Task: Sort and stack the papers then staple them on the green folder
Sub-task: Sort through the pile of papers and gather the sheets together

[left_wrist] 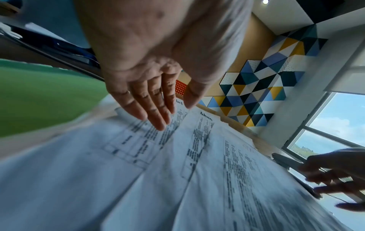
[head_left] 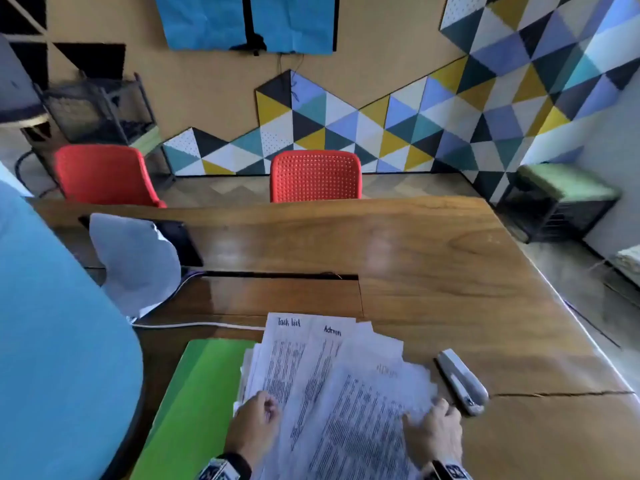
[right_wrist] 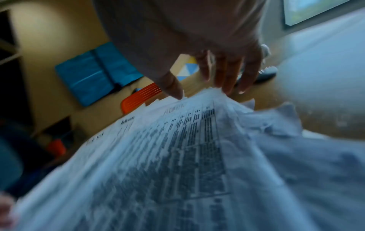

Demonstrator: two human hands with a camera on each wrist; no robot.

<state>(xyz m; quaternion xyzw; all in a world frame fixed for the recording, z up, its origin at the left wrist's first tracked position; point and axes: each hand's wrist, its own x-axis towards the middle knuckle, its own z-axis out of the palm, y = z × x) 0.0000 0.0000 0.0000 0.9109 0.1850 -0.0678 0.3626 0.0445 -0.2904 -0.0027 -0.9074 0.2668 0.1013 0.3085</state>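
Several printed papers lie fanned out near the table's front edge, their left part overlapping the green folder. Two sheets are headed "Task list" and "Admin". My left hand lies over the left sheets with straight fingers touching the papers. My right hand is at the right edge of the top sheet, where the paper is crumpled. Its thumb rests on top and its fingers reach just past the edge. A grey stapler lies right of that hand.
A white cable runs behind the folder. A white crumpled sheet leans on a black device at the left. A large blue shape fills the left side. Two red chairs stand at the table's far side.
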